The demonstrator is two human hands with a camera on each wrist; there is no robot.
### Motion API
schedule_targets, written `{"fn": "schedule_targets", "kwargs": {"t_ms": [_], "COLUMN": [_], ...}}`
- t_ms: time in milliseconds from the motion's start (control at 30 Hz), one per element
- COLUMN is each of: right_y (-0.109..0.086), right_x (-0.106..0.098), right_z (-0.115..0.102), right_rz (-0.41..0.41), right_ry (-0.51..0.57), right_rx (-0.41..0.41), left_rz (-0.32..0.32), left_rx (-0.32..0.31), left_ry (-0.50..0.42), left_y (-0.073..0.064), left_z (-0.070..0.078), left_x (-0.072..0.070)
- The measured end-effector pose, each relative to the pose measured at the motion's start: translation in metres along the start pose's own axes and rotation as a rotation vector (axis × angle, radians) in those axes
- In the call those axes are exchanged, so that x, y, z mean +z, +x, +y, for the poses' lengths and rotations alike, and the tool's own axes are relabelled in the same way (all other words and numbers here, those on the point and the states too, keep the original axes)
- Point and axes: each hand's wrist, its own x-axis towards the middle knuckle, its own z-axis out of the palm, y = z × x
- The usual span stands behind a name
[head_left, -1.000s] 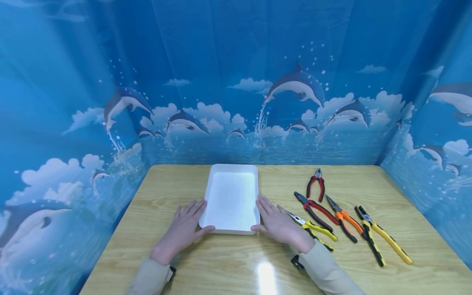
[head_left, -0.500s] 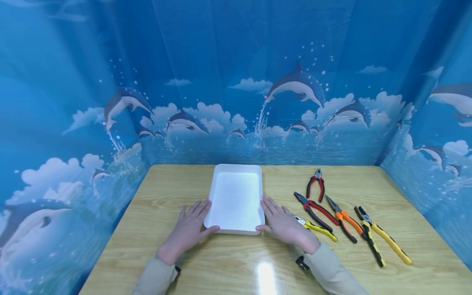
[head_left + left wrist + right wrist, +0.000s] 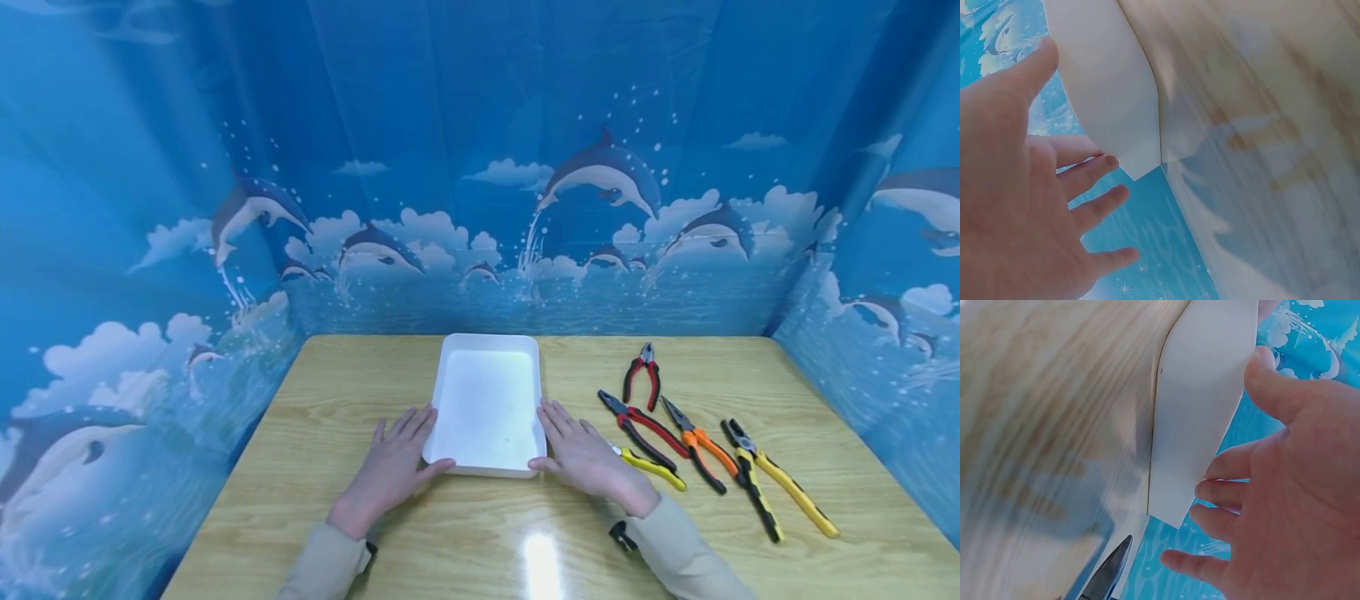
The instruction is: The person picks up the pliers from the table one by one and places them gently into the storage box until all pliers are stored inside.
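Note:
A white rectangular tray sits on the wooden table between my two hands. Along its left side lies my left hand, fingers extended against the wall and thumb at the front corner. My right hand mirrors it on the right side, thumb at the near right corner. From the wrists, the left fingers and the right fingers look straight to slightly bent, with tips at the tray's outer wall. Just beyond the right hand are yellow-handled long-nose pliers, partly hidden by it.
Right of the tray lie small red-and-black pliers, larger red-and-black pliers, orange-handled long-nose pliers and big yellow-and-black pliers. A blue dolphin-print curtain rises behind the table and at its sides.
The white tray has slid to the right over the table with both hands against it. My right hand now covers more of the yellow-handled pliers. The other pliers lie where they were.

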Motion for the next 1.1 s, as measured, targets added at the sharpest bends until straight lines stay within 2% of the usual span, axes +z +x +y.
{"fn": "schedule_targets", "kwargs": {"t_ms": [333, 800, 1100], "right_y": [-0.005, -0.011, -0.016], "right_x": [0.001, -0.002, -0.005], "right_z": [0.009, 0.016, 0.02], "right_rz": [0.019, 0.0, 0.034], "right_ry": [0.02, 0.041, 0.051], "right_rx": [-0.016, 0.032, 0.048], "left_rz": [0.008, 0.027, 0.03], "left_rx": [0.012, 0.025, 0.033], "left_ry": [0.001, 0.028, 0.041], "left_y": [0.005, 0.011, 0.016], "left_z": [0.009, 0.017, 0.024], "left_x": [0.002, 0.012, 0.016]}}
